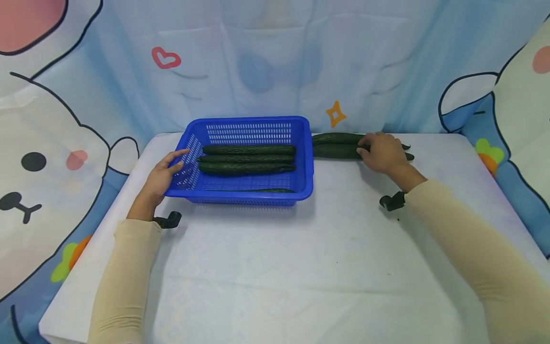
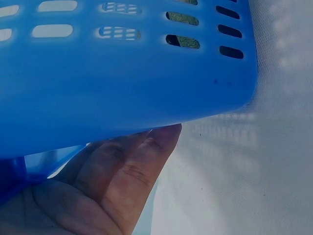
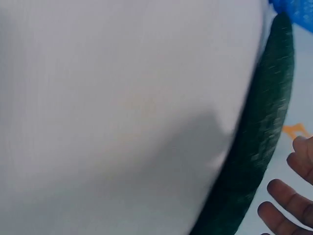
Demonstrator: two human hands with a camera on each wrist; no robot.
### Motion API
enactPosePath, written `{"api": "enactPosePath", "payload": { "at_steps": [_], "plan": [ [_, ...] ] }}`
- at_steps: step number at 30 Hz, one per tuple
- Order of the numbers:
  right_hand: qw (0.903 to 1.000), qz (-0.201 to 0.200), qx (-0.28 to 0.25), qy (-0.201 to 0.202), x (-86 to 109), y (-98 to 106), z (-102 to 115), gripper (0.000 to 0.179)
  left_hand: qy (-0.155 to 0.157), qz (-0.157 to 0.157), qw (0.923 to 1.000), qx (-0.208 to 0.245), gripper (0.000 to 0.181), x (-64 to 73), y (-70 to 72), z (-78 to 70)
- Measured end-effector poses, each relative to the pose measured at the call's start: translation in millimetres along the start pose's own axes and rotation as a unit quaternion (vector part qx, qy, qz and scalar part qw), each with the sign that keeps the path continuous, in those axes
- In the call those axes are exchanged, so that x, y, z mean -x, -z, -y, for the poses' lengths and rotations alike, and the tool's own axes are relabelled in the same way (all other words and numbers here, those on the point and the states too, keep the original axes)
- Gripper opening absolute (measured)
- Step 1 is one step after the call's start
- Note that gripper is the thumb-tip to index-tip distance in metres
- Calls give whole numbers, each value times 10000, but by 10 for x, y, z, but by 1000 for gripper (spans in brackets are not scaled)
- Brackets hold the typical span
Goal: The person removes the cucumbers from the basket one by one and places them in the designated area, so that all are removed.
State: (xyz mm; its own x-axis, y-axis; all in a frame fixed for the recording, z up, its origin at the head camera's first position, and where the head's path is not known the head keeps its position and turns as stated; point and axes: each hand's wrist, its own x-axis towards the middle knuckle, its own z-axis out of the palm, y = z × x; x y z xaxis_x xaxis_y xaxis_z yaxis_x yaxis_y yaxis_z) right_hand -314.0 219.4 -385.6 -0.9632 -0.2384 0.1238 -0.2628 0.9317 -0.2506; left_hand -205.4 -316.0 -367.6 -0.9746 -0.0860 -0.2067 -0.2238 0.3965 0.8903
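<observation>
A blue plastic basket (image 1: 240,196) with slotted walls stands at the back of the table. Several dark green cucumbers (image 1: 247,159) lie lengthwise inside it, one partly hidden by the near wall. My left hand (image 1: 160,177) grips the basket's left end; in the left wrist view, its fingers (image 2: 134,171) lie against the basket's underside edge. To the right of the basket, more cucumbers (image 1: 335,151) lie side by side, partly covered by my right hand (image 1: 381,152). In the right wrist view, that hand's fingers (image 3: 288,200) are spread beside a cucumber (image 3: 259,132), with a gap between them.
A white cloth (image 1: 275,267) covers the table, with small dark specks on it. Behind the table hangs a light blue printed curtain (image 1: 275,71), close to the basket's far side and the loose cucumbers. A black wrist mount (image 1: 392,201) sits by the right sleeve.
</observation>
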Motion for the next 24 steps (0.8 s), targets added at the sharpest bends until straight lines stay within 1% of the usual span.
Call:
{"api": "enactPosePath", "payload": {
  "at_steps": [2, 4, 6, 10, 15, 18, 24],
  "plan": [
    [9998, -113, -134, 52, 31, 9, 58, 32, 2, -21, 10000, -23, 43, 10, 5, -3],
    [9996, -132, -204, 112, 61, 12, 107, 32, 15, -30, 10000, -37, 43, 16, 5, -8],
    [9996, -37, -245, 124, 88, 8, 144, 32, 24, -34, 10000, -44, 43, 16, 3, -10],
    [9991, 322, -283, 42, 124, -10, 171, 35, 32, -39, 10000, -42, 43, 9, -2, -12],
    [9948, 822, -598, -86, 126, -5, 68, 38, 23, -25, 10000, 12, 44, 7, 0, -3],
    [9914, 1031, -800, -22, 127, 7, -32, 40, -5, -5, 10000, 28, 45, 8, 0, -1],
    [9889, 1050, -1051, -57, 134, 0, -163, 41, -14, -9, 10000, 10, 44, 10, 8, -3]
  ]
}}
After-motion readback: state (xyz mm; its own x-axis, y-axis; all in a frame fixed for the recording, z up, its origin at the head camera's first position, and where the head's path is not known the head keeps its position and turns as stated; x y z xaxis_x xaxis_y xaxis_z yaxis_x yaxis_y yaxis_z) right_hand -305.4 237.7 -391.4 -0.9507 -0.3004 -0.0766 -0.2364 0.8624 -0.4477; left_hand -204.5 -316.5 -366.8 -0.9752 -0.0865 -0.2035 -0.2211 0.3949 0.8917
